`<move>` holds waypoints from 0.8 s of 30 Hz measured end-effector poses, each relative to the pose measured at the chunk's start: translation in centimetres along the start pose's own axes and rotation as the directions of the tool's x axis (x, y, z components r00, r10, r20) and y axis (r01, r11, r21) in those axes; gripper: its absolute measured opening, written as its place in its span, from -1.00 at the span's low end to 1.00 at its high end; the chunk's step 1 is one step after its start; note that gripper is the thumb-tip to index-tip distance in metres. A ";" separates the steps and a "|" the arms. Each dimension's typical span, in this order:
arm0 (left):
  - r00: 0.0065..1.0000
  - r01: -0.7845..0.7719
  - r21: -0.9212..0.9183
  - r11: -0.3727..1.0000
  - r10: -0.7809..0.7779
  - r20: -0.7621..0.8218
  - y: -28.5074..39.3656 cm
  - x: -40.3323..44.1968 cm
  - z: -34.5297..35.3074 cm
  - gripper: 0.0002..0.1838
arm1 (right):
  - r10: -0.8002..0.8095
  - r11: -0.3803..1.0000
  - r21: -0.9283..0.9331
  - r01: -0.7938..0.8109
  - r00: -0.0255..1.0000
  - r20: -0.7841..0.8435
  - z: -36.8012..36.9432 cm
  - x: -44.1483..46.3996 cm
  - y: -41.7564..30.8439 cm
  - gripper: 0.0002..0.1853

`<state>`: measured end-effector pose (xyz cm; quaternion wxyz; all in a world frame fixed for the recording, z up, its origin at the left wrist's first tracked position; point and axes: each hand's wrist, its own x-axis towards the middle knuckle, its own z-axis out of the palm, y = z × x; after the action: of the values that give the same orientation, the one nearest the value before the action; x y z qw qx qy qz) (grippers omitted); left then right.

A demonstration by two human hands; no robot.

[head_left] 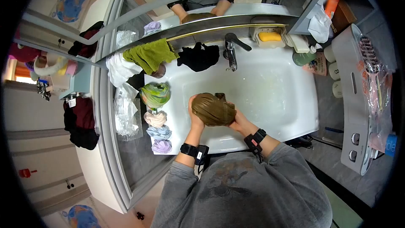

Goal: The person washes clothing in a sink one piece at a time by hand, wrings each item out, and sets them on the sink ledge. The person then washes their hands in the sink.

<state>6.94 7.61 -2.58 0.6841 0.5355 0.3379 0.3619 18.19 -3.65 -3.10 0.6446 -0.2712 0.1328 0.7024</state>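
Over the white sink point(274, 116), a shiny olive-brown bundle of what looks like wet cloth point(209, 109) is held between both hands, gathered into a round ball. My left hand point(196, 117) cups its left side, with the fingers partly hidden behind it. On the right, my right hand point(239, 122) grips the lower right side, its fingertips mostly under the bundle. A small dark end of it point(220, 96) sticks out at the top. Shallow water covers the basin floor.
Along the left rim sit a green patterned cloth point(155, 95) and folded pink point(155, 119), blue point(159, 133) and lilac point(161, 146) cloths. Black cloth point(198, 57) lies beside the faucet point(231, 52). Yellow soap point(270, 36) and a green pump bottle point(304, 58) stand at the back right.
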 end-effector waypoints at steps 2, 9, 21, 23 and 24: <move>0.957 0.215 -0.308 0.927 -0.262 -0.121 -0.6 0.1 -0.3 -0.73 | -0.182 0.981 -0.072 0.178 0.981 -0.059 -0.4 0.8 0.5 -0.42; 0.843 0.493 -0.430 0.756 -0.538 0.020 -2.7 1.3 -1.0 -0.66 | -0.733 0.334 -0.842 0.423 0.679 0.051 1.9 0.9 0.6 -0.51; 0.699 0.714 -0.129 0.688 -0.689 0.193 -1.4 3.3 -1.1 -0.70 | -0.524 -0.199 -0.889 0.413 0.722 0.452 4.1 -1.8 -1.2 -0.57; 0.670 0.731 -0.074 0.679 -0.692 0.269 -2.7 3.5 -2.0 -0.72 | -0.489 -0.211 -0.887 0.411 0.742 0.459 3.8 -1.7 -1.4 -0.58; 0.670 0.731 -0.075 0.678 -0.693 0.267 -2.3 3.5 -1.9 -0.72 | -0.427 -0.304 -0.859 0.412 0.747 0.509 3.6 -1.7 -1.6 -0.58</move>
<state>7.47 11.18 -5.43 0.8479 0.3339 0.4105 0.0327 19.04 -2.90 1.03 0.4328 -0.6782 -0.5239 0.2799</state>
